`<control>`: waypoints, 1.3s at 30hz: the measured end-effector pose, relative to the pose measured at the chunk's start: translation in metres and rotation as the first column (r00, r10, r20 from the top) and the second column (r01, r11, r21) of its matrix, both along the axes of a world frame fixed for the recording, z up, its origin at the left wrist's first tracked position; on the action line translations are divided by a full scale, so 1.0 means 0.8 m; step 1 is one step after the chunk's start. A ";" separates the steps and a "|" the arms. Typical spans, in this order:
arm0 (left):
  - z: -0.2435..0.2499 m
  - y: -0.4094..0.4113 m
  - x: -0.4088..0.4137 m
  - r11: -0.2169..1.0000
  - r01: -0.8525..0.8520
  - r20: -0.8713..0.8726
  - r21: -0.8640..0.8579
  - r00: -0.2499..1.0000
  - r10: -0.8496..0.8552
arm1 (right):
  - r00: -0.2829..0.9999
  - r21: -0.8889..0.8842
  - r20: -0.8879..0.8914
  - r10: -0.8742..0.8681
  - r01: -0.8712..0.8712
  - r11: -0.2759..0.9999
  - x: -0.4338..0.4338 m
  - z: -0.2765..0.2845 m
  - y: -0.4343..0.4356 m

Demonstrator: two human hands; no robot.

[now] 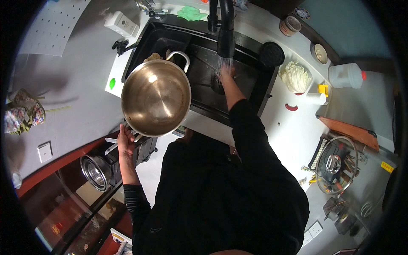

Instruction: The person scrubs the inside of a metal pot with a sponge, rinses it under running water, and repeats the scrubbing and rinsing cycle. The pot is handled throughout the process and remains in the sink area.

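Note:
A wide steel pan [156, 98] with a loop handle at its far side is held over the left part of the black sink [204, 111]. My left hand [126, 140] grips its long handle at the near left edge. Under the running black faucet [226, 44] is my right hand [227, 72], with water falling on it; its fingers are blurred by the spray, and I cannot tell whether it holds anything. Behind the pan's far rim, pale food pieces [153, 57] partly show in the sink.
A black round lid or dish [271, 54] sits at the sink's right corner, with cabbage [295, 76] beyond it. A white bottle [120, 23] and a green cloth [191, 13] lie along the far side. Metal bowls [95, 172] stand at the lower left, a glass lid [336, 165] at the right.

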State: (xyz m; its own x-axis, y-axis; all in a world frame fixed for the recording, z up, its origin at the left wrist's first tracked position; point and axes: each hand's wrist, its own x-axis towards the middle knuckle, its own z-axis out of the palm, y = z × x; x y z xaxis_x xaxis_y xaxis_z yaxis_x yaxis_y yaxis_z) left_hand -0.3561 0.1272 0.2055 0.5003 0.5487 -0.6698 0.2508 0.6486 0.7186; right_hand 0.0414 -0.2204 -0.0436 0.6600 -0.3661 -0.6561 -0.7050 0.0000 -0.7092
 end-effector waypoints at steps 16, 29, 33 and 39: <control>-0.003 0.009 0.006 1.000 0.007 -0.020 -0.028 1.000 -0.008 | 0.991 0.943 0.077 0.107 -0.107 0.314 -0.094 0.156 -0.066; 0.002 0.005 0.004 1.000 0.015 -0.018 -0.002 1.000 -0.015 | 0.981 0.779 0.034 0.192 -0.146 0.610 -0.088 0.182 -0.053; 0.002 0.009 0.000 1.000 0.005 -0.039 0.027 0.999 -0.004 | 0.987 0.722 0.037 0.154 -0.133 0.679 -0.092 0.186 -0.042; 0.005 0.004 0.007 1.000 -0.002 -0.039 0.006 0.999 0.002 | 0.992 0.737 0.109 0.069 -0.127 0.664 -0.073 0.172 -0.051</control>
